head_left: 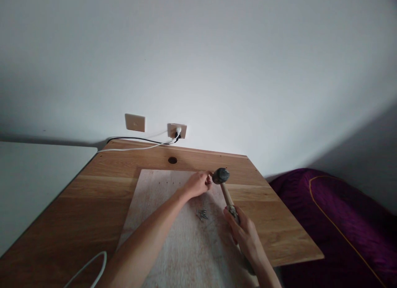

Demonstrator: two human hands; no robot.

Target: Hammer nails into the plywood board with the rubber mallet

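A pale wooden board (173, 238) lies on the table, with a row of small dark dots (167, 183) near its far edge. My left hand (197, 184) rests at the board's far right part, its fingers pinched around what looks like a nail (211, 182), mostly hidden. My right hand (243, 230) is closed around the wooden handle of a hammer (228, 195). Its dark, rounded head (221, 176) is just right of my left fingertips. Several loose nails (202, 214) lie in a small pile on the board between my forearms.
The brown wooden table (273, 222) stands against a white wall. Cables (139, 148) run along its back edge to a wall socket (182, 131). A round hole (172, 160) opens near the back. Purple fabric (328, 222) is at the right, a white surface (40, 180) at the left.
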